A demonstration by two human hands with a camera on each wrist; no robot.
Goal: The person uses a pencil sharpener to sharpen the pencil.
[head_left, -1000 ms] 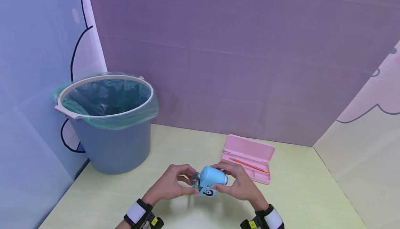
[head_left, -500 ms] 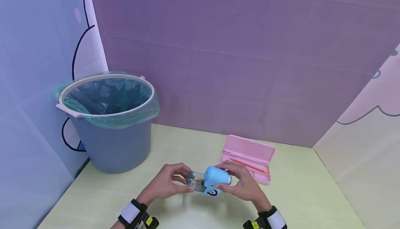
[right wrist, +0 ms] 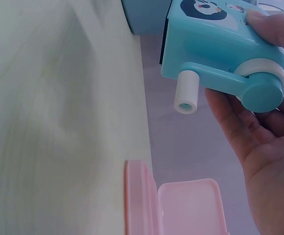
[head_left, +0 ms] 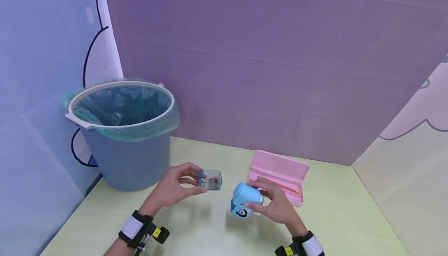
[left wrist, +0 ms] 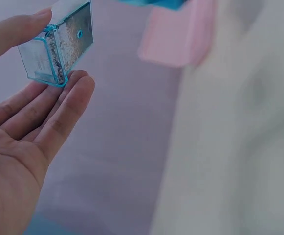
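Note:
My left hand (head_left: 170, 186) pinches a small clear shavings drawer (head_left: 212, 180) at one end, thumb on one side and fingers on the other. Brownish pencil shavings show through its walls in the left wrist view. To its right, my right hand (head_left: 274, 204) grips a light blue crank pencil sharpener (head_left: 241, 199) with a panda picture on its side. The sharpener's crank handle (right wrist: 186, 92), with a white knob, faces the right wrist camera. Drawer and sharpener are apart, both held over the table.
A blue-grey bin (head_left: 131, 162) with a green liner bag (head_left: 154, 129) stands at the table's back left. Behind my right hand lies an open pink pencil case (head_left: 280, 165) with a red pencil (head_left: 285, 187) inside. Purple cloth (head_left: 262, 73) hangs along the back.
The drawer has come out of the sharpener, and my left hand has carried it left and toward the bin. My right hand has shifted slightly right with the sharpener.

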